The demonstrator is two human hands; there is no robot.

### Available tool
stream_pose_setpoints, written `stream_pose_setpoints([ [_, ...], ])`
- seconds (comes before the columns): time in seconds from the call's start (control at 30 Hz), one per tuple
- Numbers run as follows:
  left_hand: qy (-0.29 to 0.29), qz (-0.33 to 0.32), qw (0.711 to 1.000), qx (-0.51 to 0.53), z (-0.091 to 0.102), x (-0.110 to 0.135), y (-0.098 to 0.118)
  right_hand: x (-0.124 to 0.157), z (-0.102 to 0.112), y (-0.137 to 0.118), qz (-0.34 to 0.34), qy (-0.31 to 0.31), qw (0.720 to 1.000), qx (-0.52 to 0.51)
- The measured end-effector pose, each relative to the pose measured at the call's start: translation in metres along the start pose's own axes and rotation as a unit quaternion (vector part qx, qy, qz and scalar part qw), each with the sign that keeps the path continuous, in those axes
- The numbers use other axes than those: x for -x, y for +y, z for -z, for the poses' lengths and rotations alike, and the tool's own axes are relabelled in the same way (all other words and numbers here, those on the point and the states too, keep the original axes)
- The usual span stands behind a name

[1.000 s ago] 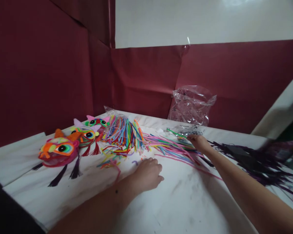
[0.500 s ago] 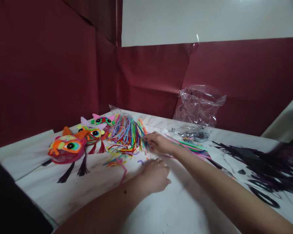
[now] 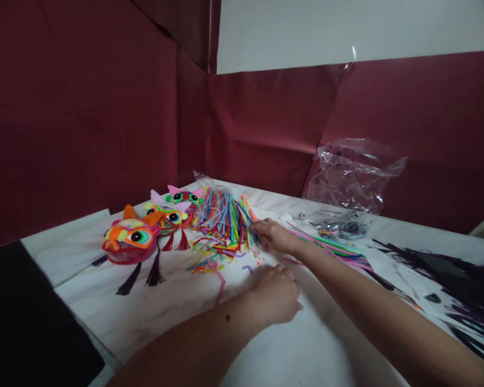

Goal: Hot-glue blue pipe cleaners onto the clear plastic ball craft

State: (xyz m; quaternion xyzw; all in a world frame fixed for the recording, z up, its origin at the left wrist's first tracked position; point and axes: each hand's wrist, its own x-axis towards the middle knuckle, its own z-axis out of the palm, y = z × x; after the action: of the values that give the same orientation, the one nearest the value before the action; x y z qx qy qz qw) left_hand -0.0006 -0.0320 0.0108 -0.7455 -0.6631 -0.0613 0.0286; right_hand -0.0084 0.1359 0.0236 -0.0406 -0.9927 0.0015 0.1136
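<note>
Several bunches of colourful pipe cleaners [image 3: 221,215] lie at the middle back of the white table. My right hand [image 3: 273,236] is at their right end, its bent fingertips pressed together among the tips; whether a stem is between them I cannot make out. Nearer to me, my left hand [image 3: 277,294] rests low over the table, its fingers curled and partly hidden by the back of the hand. Short cut pieces [image 3: 205,258] and a bent pink pipe cleaner [image 3: 220,279] lie left of my hands.
Three animal-head ornaments stand at the left, the nearest an orange-and-pink one [image 3: 131,242] with dark tassels. Clear plastic bags [image 3: 347,183] are at the back right. Green and pink pipe cleaners [image 3: 331,244] lie behind my right forearm, black strips [image 3: 439,269] farther right.
The view has turned a little to the left, so everything sits farther right in the picture. Both hands keep nearly the same places relative to the pipe cleaners.
</note>
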Motion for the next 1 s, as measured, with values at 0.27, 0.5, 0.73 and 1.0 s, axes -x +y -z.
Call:
stream_pose_setpoints([
  [0.27,0.027,-0.007,0.999,0.044,-0.006,-0.001,-0.007,-0.015,-0.009,-0.027,0.07,-0.039,0.997,0.009],
  [0.5,0.006,-0.001,0.999,0.043,-0.007,-0.01,-0.017,-0.005,0.023,-0.03,-0.03,-0.01,0.999,0.01],
  [0.73,-0.011,0.024,0.999,0.035,-0.007,-0.018,-0.022,0.055,0.069,-0.08,-0.074,0.029,0.996,0.047],
  [1.0,0.011,-0.026,0.999,0.04,-0.006,-0.017,-0.022,0.246,0.131,-0.059,-0.32,0.14,0.934,0.076],
])
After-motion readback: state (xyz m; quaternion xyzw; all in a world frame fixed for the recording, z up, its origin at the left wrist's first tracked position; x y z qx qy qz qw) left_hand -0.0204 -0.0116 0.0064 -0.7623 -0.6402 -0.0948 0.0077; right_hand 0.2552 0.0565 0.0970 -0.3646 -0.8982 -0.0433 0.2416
